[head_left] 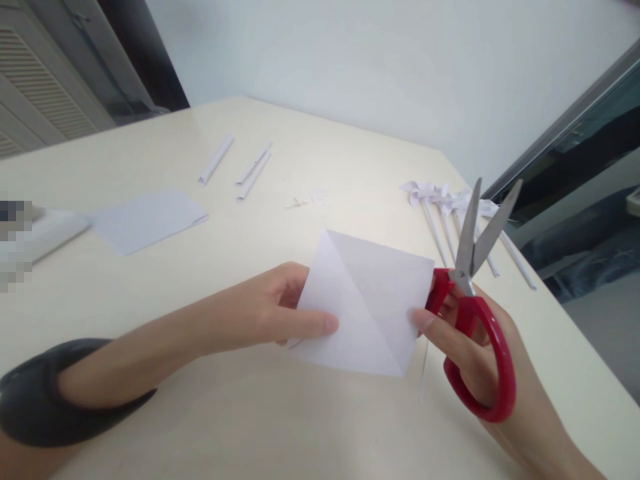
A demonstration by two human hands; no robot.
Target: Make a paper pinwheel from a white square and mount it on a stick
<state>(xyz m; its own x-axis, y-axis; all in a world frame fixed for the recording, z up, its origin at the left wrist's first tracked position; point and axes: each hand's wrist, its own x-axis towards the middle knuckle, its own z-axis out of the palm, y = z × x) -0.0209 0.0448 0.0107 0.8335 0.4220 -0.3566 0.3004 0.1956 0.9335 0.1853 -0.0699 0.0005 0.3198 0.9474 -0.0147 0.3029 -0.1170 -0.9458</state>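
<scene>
My left hand pinches the left edge of a white square paper with a diagonal crease, held just above the cream table. My right hand has its fingers through the red handles of scissors; the blades point up and are spread apart. The right thumb also touches the paper's right edge. A thin paper strip hangs below the paper.
White paper sheets lie at the left, beside a white object. Three rolled paper sticks lie further back. Several paper pinwheels on sticks rest near the table's right edge. Small paper scraps lie mid-table.
</scene>
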